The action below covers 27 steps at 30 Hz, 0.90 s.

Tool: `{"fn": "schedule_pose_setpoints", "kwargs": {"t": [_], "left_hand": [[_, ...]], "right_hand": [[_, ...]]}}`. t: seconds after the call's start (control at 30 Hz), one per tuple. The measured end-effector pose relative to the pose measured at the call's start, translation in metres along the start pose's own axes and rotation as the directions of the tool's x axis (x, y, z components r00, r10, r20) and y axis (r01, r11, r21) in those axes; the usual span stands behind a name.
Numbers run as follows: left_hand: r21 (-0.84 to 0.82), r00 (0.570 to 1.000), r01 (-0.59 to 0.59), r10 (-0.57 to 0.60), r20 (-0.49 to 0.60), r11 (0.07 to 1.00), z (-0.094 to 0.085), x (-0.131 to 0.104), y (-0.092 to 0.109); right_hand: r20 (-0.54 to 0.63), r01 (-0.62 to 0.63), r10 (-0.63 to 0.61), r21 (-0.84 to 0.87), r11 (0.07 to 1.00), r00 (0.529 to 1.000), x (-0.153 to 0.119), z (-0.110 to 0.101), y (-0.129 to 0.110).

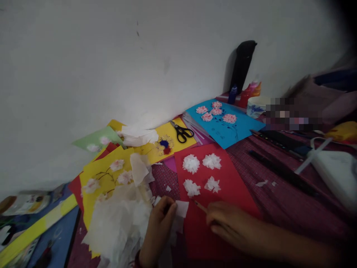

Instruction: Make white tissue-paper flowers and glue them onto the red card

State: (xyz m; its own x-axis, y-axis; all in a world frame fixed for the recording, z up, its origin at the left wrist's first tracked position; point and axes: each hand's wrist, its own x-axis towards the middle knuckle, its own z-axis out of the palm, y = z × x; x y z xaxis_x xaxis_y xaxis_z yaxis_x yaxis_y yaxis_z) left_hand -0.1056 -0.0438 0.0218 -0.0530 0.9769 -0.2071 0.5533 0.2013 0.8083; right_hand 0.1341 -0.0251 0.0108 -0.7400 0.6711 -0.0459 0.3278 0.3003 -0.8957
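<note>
A dark maroon cloth with a fine checked weave covers the tabletop [275, 204]. A red sheet [232, 191] lies near the middle, and a blue sheet [245, 128] lies behind it, toward the wall. Yellow, green and red papers overlap on the left. Small white scraps [261, 183] dot the cloth. Along the right sit a blue bottle [232, 95], a white bowl [255, 108] with blue markings, a long black pen-like item [281, 173] and a white block-shaped object [336, 175].

A tall black object [242, 67] stands by the wall [117, 56].
</note>
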Motion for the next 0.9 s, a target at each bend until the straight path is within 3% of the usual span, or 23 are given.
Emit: {"fn": "schedule_pose_setpoints", "kwargs": {"t": [0.13,0.27,0.5,0.67,0.73,0.8,0.9], "left_hand": [[0.194,0.990,-0.056,0.028,0.141,0.979,0.008,0.010,-0.014],[0.336,0.975,-0.106,0.031,0.220,0.936,0.013,0.009,-0.010],[0.358,0.962,-0.120,0.020,0.271,0.926,0.011,0.004,-0.005],[0.297,0.939,-0.162,0.055,0.339,0.941,0.010,0.004,-0.003],[0.259,0.922,-0.163,0.053,0.384,0.952,0.009,0.004,-0.001],[0.240,0.914,-0.157,0.049,0.404,0.958,0.008,0.004,0.001],[0.251,0.912,-0.153,0.038,0.408,0.956,0.008,0.004,0.002]], "right_hand": [[0.022,0.004,-0.001,-0.150,0.989,1.000,0.012,0.006,0.006],[0.040,0.020,-0.013,-0.180,0.983,0.999,0.018,0.006,0.006],[0.027,-0.014,0.017,-0.112,0.994,0.999,0.011,-0.012,-0.002],[0.040,-0.006,0.011,-0.117,0.993,0.999,0.016,-0.006,0.005],[-0.041,-0.019,0.018,-0.030,0.999,0.999,0.020,-0.002,0.011],[-0.118,-0.073,0.099,0.201,0.977,0.988,0.024,0.000,0.015],[-0.119,-0.171,0.272,0.528,0.832,0.955,0.030,-0.002,0.018]]}}
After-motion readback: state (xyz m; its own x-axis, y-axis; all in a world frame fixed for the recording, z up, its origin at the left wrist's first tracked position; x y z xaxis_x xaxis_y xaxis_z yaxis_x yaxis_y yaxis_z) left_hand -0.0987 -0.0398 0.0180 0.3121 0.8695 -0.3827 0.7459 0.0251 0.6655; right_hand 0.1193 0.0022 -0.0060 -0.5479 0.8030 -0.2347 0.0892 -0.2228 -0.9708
